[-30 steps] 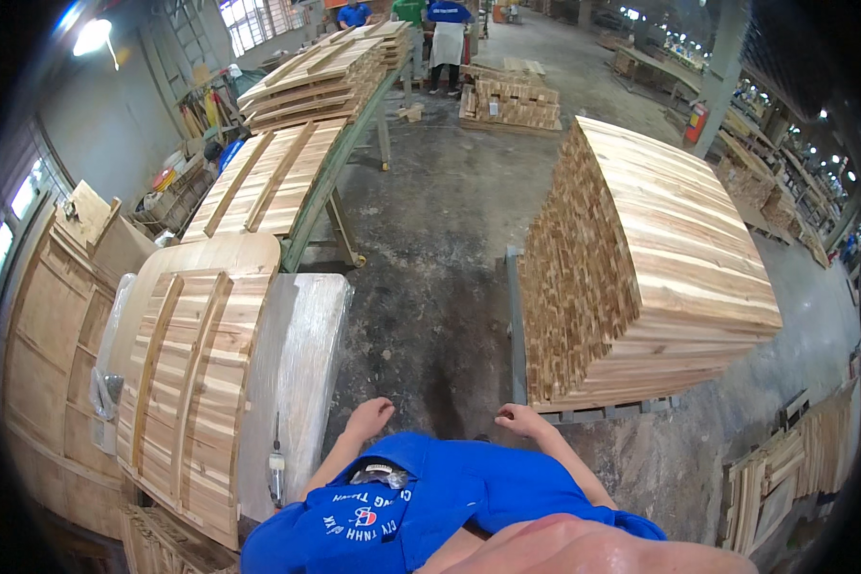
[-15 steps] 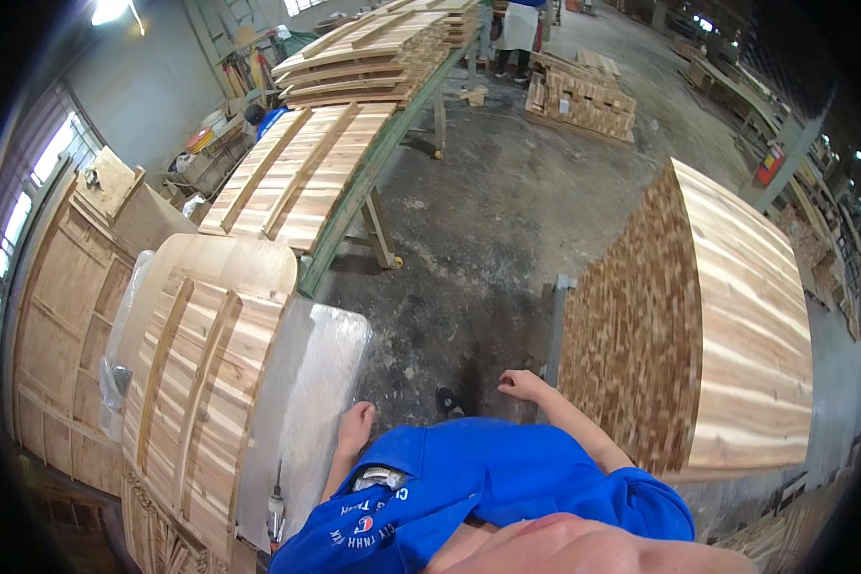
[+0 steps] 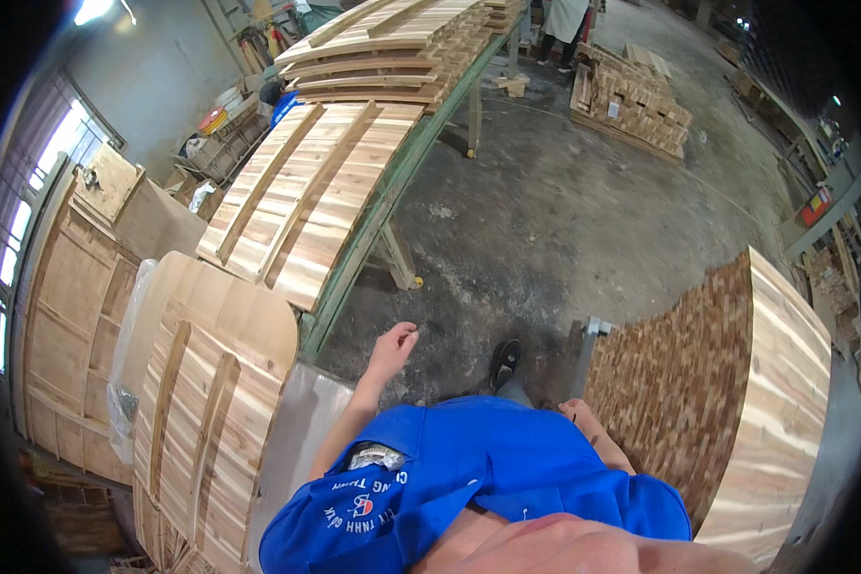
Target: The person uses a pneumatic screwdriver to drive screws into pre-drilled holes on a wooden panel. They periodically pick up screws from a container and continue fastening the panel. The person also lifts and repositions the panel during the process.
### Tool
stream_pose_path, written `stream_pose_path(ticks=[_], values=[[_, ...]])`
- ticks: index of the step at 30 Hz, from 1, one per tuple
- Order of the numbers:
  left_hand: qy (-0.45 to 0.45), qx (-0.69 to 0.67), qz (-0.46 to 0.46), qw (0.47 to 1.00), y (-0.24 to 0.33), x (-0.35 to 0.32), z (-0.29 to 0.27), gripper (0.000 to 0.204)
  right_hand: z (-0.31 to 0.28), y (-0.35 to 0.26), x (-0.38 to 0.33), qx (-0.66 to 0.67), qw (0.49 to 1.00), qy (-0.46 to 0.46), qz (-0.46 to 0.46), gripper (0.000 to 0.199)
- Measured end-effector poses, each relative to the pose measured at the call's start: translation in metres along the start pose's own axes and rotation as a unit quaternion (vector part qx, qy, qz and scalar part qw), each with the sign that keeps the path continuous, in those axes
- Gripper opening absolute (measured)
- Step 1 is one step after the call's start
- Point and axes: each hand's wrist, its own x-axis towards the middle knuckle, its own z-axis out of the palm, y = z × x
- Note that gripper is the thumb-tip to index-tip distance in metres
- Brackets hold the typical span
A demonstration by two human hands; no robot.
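Left hand (image 3: pixel 392 349): grip released, fingers loosely curled, nothing held; raised over the floor (image 3: pixel 469 258) and apart from all wood. Right hand (image 3: pixel 581 417): low beside the blue shirt (image 3: pixel 507 459), fingers curled; whether its grip encloses anything cannot be told.

Nearest the right hand stands the tall stack of wooden panels (image 3: pixel 700 368), edges facing the person, with a grey metal frame (image 3: pixel 588 349) at its near corner. Recommended: keep the right forearm off those layered edges and the foot away from that frame corner, judged the likeliest trip point. One dark shoe (image 3: pixel 505 364) shows between the stack and the left-hand work.

On the left, a battened panel (image 3: pixel 191 411) lies over a rounded board (image 3: pixel 249 297), beside a pale slab (image 3: pixel 301 421). Beyond, a second battened panel (image 3: pixel 287 196) lies on the green-edged tabletop (image 3: pixel 375 220), with more panels piled farther along. Passage between both sides is best taken centrally, elbows in. Any panel would, in judgement, handle best level, by opposite edges, with both hands rather than by its battens.
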Motion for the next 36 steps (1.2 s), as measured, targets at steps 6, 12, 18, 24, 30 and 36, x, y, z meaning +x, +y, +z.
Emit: stream_pose_path(ticks=[6, 12, 18, 24, 30, 36], values=[[-0.069, 0.182, -0.003, 0.981, -0.006, 0.080, 0.012, 0.024, -0.066, -0.166, 0.129, -0.166, 0.934, 0.087, -0.303, 0.035], [0.041, 0.122, -0.099, 0.987, 0.003, 0.145, 0.008, 0.025, -0.122, -0.427, 0.206, -0.253, 0.824, 0.086, -0.499, 0.032], [0.236, 0.138, -0.140, 0.952, -0.027, 0.153, -0.028, 0.022, -0.089, -0.658, 0.213, -0.241, 0.679, 0.141, -0.679, 0.040], [0.365, 0.178, -0.172, 0.897, -0.058, 0.168, -0.116, 0.023, -0.023, -0.818, 0.215, -0.286, 0.602, 0.246, -0.704, 0.049], [0.394, 0.306, -0.100, 0.861, -0.095, 0.246, -0.205, 0.033, 0.016, -0.906, 0.250, -0.374, 0.647, 0.269, -0.607, 0.054], [0.353, 0.336, -0.148, 0.860, -0.125, 0.334, -0.263, 0.051, 0.034, -0.968, 0.281, -0.426, 0.649, 0.336, -0.534, 0.065]])
